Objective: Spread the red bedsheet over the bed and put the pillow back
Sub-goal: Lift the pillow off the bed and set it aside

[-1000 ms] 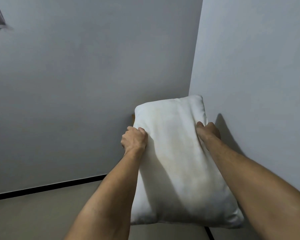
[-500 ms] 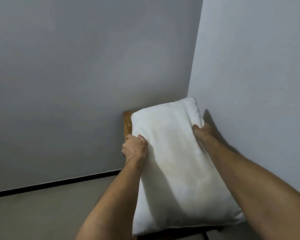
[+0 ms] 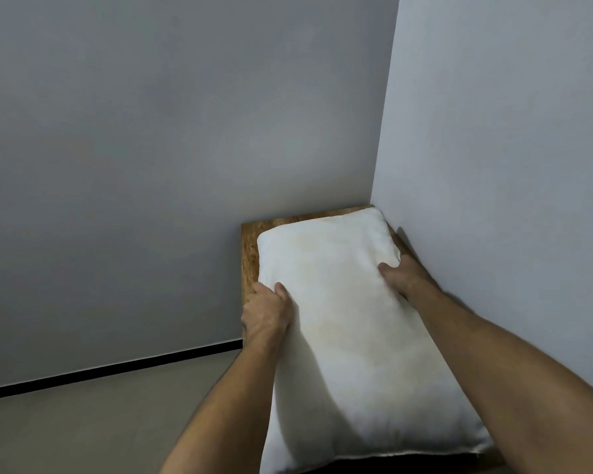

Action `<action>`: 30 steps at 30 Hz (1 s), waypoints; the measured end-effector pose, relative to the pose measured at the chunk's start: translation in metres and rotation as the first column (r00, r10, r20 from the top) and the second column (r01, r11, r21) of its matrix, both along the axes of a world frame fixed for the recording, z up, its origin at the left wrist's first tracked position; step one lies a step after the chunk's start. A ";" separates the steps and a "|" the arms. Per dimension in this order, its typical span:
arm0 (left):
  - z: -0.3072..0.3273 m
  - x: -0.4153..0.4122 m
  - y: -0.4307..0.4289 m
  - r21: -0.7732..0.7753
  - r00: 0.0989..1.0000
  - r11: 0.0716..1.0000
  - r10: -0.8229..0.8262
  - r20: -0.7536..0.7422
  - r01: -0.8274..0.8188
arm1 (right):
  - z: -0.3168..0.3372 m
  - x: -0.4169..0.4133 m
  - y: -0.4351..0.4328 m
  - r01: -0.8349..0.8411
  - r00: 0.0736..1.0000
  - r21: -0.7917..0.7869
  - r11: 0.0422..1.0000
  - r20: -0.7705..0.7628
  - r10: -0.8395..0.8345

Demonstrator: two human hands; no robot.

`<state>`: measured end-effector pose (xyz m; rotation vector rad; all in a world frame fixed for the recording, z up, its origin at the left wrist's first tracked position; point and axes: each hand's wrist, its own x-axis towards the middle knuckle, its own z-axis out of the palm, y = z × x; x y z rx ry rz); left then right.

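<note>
White pillow [image 3: 350, 319] lies tilted over a wooden board [image 3: 249, 254], far end low beside the right wall [image 3: 493, 148]. Left hand [image 3: 267, 313] and right hand [image 3: 404, 275] grip its long edges, fingers [image 3: 282, 291] clamped into the stuffing. No red bedsheet in view (spreading unconfirmed). Pillow not yet released.

Both bare forearms are stretched forward, the left one from 6 o'clock and the right one from 4 o'clock; the left hand [image 3: 267, 313] is curled on the 9 o'clock edge of the pillow [image 3: 350, 323], thumb laid on top, and the right hand [image 3: 406, 277] is clamped on its 2 o'clock edge.
</note>
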<state>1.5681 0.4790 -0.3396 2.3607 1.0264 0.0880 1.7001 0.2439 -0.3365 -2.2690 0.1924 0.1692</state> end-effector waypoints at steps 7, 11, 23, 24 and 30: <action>-0.009 -0.004 -0.009 -0.040 0.999 0.999 0.022 -0.047 -0.024 | -0.006 -0.001 0.002 -0.046 0.999 -0.160 0.986 -0.012 0.045; -0.005 -0.007 -0.005 -0.064 0.997 0.998 0.011 -0.083 -0.017 | 0.005 -0.005 0.004 -0.084 0.996 -0.230 0.970 -0.051 0.074; 0.099 -0.007 -0.006 0.394 0.976 0.911 -0.184 0.115 0.125 | 0.117 -0.063 0.067 -0.242 0.920 -0.387 0.890 0.201 0.338; 0.110 -0.012 -0.004 0.411 0.970 0.903 -0.197 0.141 0.123 | 0.127 -0.071 0.074 -0.250 0.907 -0.391 0.886 0.224 0.355; 0.168 -0.057 0.012 0.481 0.936 0.866 -0.270 0.226 0.134 | 0.176 -0.124 0.107 -0.264 0.844 -0.426 0.865 0.332 0.421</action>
